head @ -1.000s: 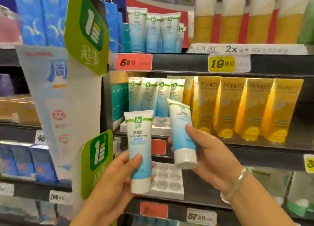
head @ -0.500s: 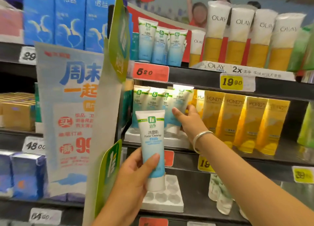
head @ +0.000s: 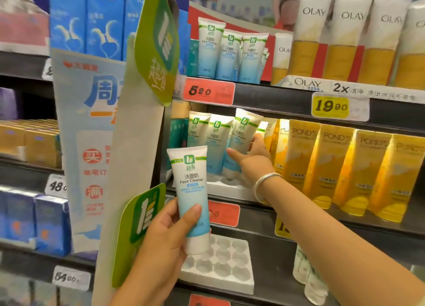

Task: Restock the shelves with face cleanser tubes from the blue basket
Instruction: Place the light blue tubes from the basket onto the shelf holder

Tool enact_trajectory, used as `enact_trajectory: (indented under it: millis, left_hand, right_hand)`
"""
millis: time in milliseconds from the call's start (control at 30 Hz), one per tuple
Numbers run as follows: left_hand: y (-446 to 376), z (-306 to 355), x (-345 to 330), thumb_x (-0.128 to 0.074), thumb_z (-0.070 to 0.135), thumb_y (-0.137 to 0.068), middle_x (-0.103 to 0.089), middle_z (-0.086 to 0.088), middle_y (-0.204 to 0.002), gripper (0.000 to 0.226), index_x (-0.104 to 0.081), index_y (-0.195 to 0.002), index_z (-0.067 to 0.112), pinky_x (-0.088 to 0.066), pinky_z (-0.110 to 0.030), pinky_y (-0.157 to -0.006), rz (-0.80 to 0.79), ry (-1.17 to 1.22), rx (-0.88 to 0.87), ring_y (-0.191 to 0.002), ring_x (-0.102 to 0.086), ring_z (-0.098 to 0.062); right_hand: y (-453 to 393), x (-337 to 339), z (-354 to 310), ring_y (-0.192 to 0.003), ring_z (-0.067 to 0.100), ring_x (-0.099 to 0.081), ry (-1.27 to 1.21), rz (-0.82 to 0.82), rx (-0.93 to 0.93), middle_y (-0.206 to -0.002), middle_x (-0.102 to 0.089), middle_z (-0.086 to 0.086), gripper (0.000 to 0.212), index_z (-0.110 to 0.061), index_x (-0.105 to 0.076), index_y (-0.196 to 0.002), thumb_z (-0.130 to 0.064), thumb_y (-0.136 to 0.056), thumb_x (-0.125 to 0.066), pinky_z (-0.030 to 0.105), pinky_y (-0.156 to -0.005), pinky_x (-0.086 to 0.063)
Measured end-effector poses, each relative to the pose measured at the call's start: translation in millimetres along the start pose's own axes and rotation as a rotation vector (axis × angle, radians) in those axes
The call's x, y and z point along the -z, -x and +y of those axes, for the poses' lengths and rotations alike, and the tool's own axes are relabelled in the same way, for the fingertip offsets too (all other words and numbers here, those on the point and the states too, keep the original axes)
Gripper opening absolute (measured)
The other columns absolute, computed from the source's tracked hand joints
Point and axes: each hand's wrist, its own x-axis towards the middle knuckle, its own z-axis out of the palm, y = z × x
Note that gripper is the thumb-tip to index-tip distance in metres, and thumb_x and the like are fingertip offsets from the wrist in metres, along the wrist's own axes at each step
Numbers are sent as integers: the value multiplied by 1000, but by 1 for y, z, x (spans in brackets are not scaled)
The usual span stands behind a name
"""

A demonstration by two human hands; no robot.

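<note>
Nearest you, your left hand (head: 165, 234) grips one white-and-blue plastic face cleanser tube (head: 191, 197), cap down and upright, thumb pressed across its front and fingers curled behind it. That tube is not yet shelved. Just beyond and below that hand lies an empty white moulded tray (head: 241, 280) on the lower shelf, with rows of round sockets and no tube in any socket that shows.

Further out, your right hand (head: 253, 158), with a silver bangle (head: 264, 186) on its wrist, reaches into the middle shelf. Its thumb and fingers are curled round a second cleanser tube (head: 241, 140), which leans to the right as it goes down toward the white tray (head: 232, 188) under that hand. I judge this tube to be nearly seated but not let go.

To the left of your right hand stand two more matching tubes (head: 216, 142), so I count three along the front of that row, including the one you hold; a fourth edge shows behind your fingers. On the shelf above your right hand, three tubes (head: 230, 54) stand in front, with more partly hidden behind them.

To the right of your right hand stand four plainly seen yellow Pond's tubes (head: 335, 165).

The blue basket is out of view, so you cannot tell how many tubes remain. The middle row looks close to full and the lower tray is the main gap left.
</note>
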Motion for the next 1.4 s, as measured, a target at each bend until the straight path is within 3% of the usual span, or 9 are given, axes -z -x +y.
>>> enact_trajectory:
  millis: [133,467,567,667,867,1000,1133,1233,1400]
  left_hand:
    - [1,-2,-3,-65,23,-62,-74,-6,-88,43,-63,-105,20,-52,-28,-68,37,-3,-19,-77,-70,-13]
    - [-2,7,-10,-71,32,-53,-73,-6,-92,58,-64,-110,20,-55,-23,-61,5,-18,-54,-80,-70,-13]
    - [0,7,-9,-72,30,-50,-73,-7,-94,64,-61,-112,19,-55,-23,-59,20,17,-48,-80,-70,-15]
    - [-2,11,-13,-72,26,-53,-73,-6,-91,63,-57,-113,17,-56,-26,-58,2,48,-50,-77,-71,-16]
    - [-22,22,-38,-71,34,-55,-74,-2,-87,59,-55,-108,17,-58,-31,-61,-67,-113,-38,-78,-71,-15]
    - [-43,21,-64,-71,32,-57,-72,-3,-79,56,-52,-105,12,-56,-28,-58,-126,-188,-7,-67,-69,-12]
    - [-62,18,-77,-72,22,-75,-72,-11,-92,30,-58,-100,14,-53,-30,-66,-184,-304,-31,-77,-68,-17]
    - [-77,17,-84,-70,24,-80,-67,-3,-104,26,-63,-105,24,-52,-20,-70,-145,-552,-167,-91,-64,-10]
    - [-94,20,-90,-67,13,-82,-67,-1,-101,28,-60,-107,23,-52,-26,-83,-68,-679,-296,-92,-63,-10]
  right_hand:
    - [-4,-3,2,-94,15,-56,128,-61,47,-117,-59,1,40,-20,-42,-109,-17,-80,-70,29,-74,-53]
    - [-13,-4,-6,-111,27,-56,426,-167,-25,-124,-55,7,43,-16,-38,-113,-22,-83,-67,38,-88,-50]
    - [-5,9,-5,-112,25,-55,315,-248,-100,-125,-55,7,45,-16,-40,-121,-23,-84,-65,38,-86,-54]
    - [6,28,-6,-97,16,-52,292,-206,13,-112,-55,2,50,-17,-37,-127,-32,-86,-61,19,-62,-47]
    - [43,44,-23,-87,10,-63,-71,-317,81,-93,-66,-5,25,-26,-62,-88,-46,-88,-47,22,-70,-55]
    - [52,55,-23,-83,8,-70,-261,-450,-16,-93,-72,-2,26,-16,-64,-100,-34,-83,-57,19,-63,-55]
    - [42,63,-20,-91,16,-68,-360,-303,-82,-108,-66,10,27,-9,-54,-110,-16,-85,-61,27,-68,-59]
    - [31,65,-19,-95,17,-63,-48,-94,92,-104,-62,3,29,-13,-50,-103,-21,-82,-67,32,-76,-57]
    - [22,42,-12,-92,9,-52,145,117,254,-102,-50,-8,30,-22,-38,-96,-19,-83,-65,9,-54,-46]
